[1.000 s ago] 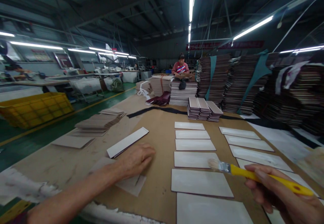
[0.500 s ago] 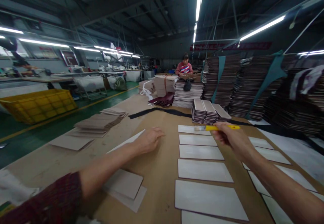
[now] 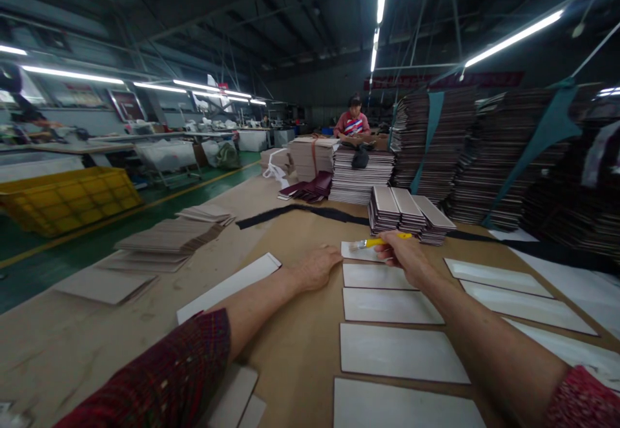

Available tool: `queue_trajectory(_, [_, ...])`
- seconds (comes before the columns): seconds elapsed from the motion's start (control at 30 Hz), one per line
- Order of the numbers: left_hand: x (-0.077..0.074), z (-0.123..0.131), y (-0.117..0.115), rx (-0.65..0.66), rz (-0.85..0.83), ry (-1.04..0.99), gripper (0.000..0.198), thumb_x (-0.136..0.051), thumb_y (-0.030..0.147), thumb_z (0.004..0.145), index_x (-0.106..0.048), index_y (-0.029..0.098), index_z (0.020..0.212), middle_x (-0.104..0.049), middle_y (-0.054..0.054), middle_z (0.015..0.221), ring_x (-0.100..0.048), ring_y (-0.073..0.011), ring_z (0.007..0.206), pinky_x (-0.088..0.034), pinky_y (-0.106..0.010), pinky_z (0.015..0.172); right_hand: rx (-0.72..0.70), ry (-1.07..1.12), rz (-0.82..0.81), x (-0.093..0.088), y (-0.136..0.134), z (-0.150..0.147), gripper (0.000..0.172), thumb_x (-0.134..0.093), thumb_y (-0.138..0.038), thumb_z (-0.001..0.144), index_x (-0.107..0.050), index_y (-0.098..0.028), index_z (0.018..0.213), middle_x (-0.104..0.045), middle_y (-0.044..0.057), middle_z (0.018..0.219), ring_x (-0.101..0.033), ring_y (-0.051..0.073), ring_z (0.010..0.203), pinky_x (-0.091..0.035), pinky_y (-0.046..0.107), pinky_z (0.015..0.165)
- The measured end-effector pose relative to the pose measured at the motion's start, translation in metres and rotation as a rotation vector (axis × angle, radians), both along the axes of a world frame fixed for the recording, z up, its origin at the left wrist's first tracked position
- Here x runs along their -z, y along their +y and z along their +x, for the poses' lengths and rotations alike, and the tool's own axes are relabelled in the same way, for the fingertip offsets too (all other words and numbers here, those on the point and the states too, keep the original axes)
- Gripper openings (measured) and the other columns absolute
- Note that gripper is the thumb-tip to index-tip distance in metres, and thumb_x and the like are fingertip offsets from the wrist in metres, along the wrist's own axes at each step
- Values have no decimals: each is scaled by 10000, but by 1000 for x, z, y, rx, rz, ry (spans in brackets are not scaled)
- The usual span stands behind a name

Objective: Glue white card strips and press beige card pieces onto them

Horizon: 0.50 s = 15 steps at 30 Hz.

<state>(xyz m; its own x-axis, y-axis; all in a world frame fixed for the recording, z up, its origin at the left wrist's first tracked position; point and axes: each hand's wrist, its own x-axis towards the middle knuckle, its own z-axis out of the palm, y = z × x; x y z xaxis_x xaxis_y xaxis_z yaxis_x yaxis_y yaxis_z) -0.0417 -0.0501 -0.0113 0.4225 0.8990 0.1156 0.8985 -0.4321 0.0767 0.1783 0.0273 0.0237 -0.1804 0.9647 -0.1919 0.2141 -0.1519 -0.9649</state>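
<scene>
In my right hand point(image 3: 400, 254) is a paintbrush point(image 3: 375, 242) with a yellow handle, held closed between thumb and fingers. Its pale bristles point left and lie over the farthest white panel point(image 3: 349, 247) of the middle column. My left hand point(image 3: 317, 268) reaches to the left end of that same panel, fingers stretched forward; whether the fingertips press on it is hard to make out. Nearer to me, more white rectangular panels with dark edges, such as this one point(image 3: 402, 354), lie in a column. Another white strip point(image 3: 230, 286) lies slanted beside my left forearm.
Beige boards point(image 3: 165, 241) lie piled at left. Narrow panel stacks point(image 3: 409, 212) stand beyond my right hand, behind a black strip point(image 3: 300, 208). More white panels point(image 3: 527, 299) lie at right. Tall dark stacks point(image 3: 513, 150) rise behind. A person point(image 3: 352, 121) sits at the far end.
My left hand has moved right and forward to the farthest panel. My right hand has brought the brush left over that panel's left part. The view has shifted slightly.
</scene>
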Motion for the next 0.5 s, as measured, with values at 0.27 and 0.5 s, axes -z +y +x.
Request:
queue_trajectory(0.27, [-1,8,7,-2,11,24,502,-515,25,790,-599,161,1266,-651,-105,1296,-588,-256,1208,-416,-389,1111,5,-86,-22,7,16,6,279,-616,-382,981,-633,-145,1127,-665,53,1023,-656,158,809,-575,328,705])
queue_trajectory(0.5, [-2,8,5,-16,19,30,470,-528,21,764,-623,160,1203,-668,-110,1239,-607,-267,1151,-458,-387,1058,86,-195,-27,0,32,41,263,-620,-384,980,-644,-139,1073,-669,37,956,-647,138,744,-566,296,657])
